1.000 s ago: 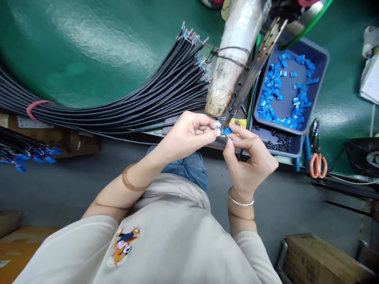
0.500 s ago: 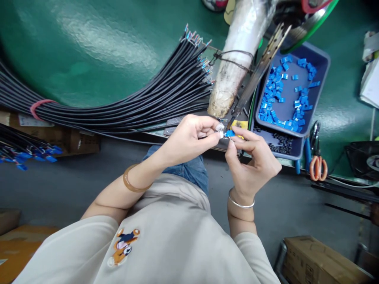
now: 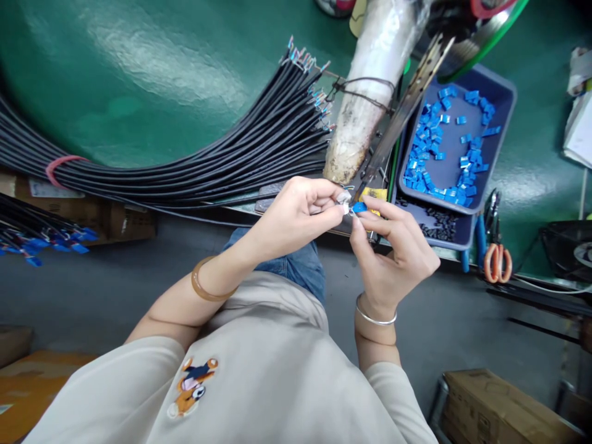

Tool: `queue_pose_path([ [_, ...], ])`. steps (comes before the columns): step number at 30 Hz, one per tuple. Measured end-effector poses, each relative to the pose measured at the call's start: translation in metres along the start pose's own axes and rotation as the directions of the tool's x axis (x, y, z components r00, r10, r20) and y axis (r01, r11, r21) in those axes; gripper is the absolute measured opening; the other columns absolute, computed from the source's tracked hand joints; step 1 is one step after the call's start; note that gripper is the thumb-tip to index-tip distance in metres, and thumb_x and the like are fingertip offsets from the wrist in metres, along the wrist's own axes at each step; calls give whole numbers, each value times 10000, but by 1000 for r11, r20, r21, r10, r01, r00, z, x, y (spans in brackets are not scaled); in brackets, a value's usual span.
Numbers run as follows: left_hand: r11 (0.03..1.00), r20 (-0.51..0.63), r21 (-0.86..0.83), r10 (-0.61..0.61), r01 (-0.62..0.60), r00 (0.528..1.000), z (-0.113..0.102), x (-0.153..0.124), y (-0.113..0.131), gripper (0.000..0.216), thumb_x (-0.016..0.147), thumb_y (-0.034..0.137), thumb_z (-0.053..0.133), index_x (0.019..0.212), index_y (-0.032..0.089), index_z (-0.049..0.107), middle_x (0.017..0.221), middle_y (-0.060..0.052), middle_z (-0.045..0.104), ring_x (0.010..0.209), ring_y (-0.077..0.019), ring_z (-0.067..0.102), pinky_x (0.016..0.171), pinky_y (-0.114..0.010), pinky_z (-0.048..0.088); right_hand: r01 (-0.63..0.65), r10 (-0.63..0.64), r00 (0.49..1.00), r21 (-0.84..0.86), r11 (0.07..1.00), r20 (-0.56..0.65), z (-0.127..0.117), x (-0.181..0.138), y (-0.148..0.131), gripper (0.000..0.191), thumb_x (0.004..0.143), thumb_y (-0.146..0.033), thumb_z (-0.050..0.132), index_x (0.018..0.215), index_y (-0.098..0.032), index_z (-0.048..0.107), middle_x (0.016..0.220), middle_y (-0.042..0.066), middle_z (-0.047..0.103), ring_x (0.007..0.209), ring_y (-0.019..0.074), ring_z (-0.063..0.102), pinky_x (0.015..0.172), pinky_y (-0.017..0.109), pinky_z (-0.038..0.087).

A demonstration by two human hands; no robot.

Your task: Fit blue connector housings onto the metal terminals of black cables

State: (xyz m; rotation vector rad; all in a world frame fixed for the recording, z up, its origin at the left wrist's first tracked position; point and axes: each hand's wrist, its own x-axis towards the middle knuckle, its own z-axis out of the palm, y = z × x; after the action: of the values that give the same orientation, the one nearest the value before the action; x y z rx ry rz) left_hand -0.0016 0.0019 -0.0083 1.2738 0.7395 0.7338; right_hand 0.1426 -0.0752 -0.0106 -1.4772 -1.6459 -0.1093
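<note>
My left hand (image 3: 296, 213) is closed in a pinch on the stripped end of a thin black cable (image 3: 203, 217) that runs off to the left. My right hand (image 3: 393, 246) pinches a small blue connector housing (image 3: 359, 208) between thumb and forefinger. The two pinches meet at the edge of the green bench, with the cable's metal terminals right at the blue housing. How far the terminals sit inside it is too small to tell.
A thick bundle of black cables (image 3: 185, 154) fans across the green bench (image 3: 139, 74). A dark blue tray (image 3: 502, 117) of loose blue housings stands at the right. Orange-handled scissors (image 3: 496, 262) lie beside it. Finished cables with blue ends (image 3: 46, 237) lie at left. Cardboard boxes (image 3: 499, 401) stand on the floor.
Both hands stay together at the same spot; the right hand's fingers have shifted slightly on the blue housing. The view has drifted a little.
</note>
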Motion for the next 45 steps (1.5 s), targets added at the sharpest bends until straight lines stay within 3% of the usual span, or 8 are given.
queue_pose_path([
  [6, 998, 81, -40, -44, 47, 996, -4, 2, -6, 116, 797, 176, 611, 693, 137, 576, 531, 54, 351, 472, -33, 274, 440, -205, 195, 56, -55, 998, -27, 998, 14, 1, -5, 0, 126, 801, -111, 663, 809, -217, 595, 1027, 27, 758, 893, 157, 746, 772, 270, 621],
  [11, 998, 101, -10, -53, 54, 993, -5, 1, -7, 127, 799, 203, 626, 700, 135, 582, 525, 45, 392, 471, -38, 305, 444, -205, 219, 86, -88, 996, -71, 994, -25, 2, -6, 1, 132, 813, -113, 661, 858, -227, 612, 967, 8, 763, 893, 156, 746, 781, 263, 604],
  [18, 1000, 12, -20, 12, -12, 1000, 1, 1, -7, 122, 805, 195, 605, 706, 123, 608, 569, 29, 418, 500, -38, 332, 466, -194, 237, 62, -63, 998, -27, 998, -24, 4, -1, 1, 136, 806, -88, 669, 837, -209, 617, 937, 8, 758, 939, 148, 736, 828, 261, 591],
  [25, 1000, -2, 12, 20, -20, 1000, 1, 0, -2, 109, 801, 172, 582, 705, 124, 601, 578, 28, 414, 512, -40, 337, 476, -188, 249, 34, -35, 999, -51, 998, -8, 1, 1, -5, 102, 813, -118, 673, 826, -206, 624, 1016, 28, 753, 936, 165, 735, 831, 303, 608],
  [36, 997, 103, 75, -18, 10, 995, -3, -1, -7, 146, 846, 204, 561, 726, 121, 565, 569, 47, 381, 506, -32, 316, 470, -187, 238, 90, -92, 996, -81, 993, -22, 1, -5, -2, 157, 779, -78, 691, 842, -191, 603, 958, 32, 762, 886, 139, 744, 777, 223, 596],
  [40, 996, 152, 88, -42, 29, 988, -4, -5, -4, 108, 838, 205, 579, 798, 108, 605, 559, 31, 496, 514, -43, 415, 494, -176, 324, -42, 42, 997, -12, 999, -63, -4, -9, -4, 111, 821, -116, 668, 867, -208, 628, 936, 6, 758, 854, 138, 742, 691, 228, 593],
  [43, 996, 157, 71, -61, 51, 986, -4, -9, -5, 80, 815, 173, 590, 808, 102, 624, 589, 5, 577, 523, -49, 473, 501, -172, 352, -193, 198, 976, 58, 979, -94, -13, -13, -8, 114, 863, -137, 629, 932, -223, 658, 865, -13, 746, 693, 109, 716, 539, 206, 528],
  [45, 997, 165, 68, -58, 47, 985, -4, -11, -5, 75, 803, 154, 594, 790, 97, 640, 611, -7, 604, 523, -45, 481, 495, -165, 349, -183, 182, 982, -3, 983, -45, -17, -14, -12, 174, 870, -139, 633, 1007, -238, 674, 779, -39, 731, 576, 71, 661, 492, 190, 463],
])
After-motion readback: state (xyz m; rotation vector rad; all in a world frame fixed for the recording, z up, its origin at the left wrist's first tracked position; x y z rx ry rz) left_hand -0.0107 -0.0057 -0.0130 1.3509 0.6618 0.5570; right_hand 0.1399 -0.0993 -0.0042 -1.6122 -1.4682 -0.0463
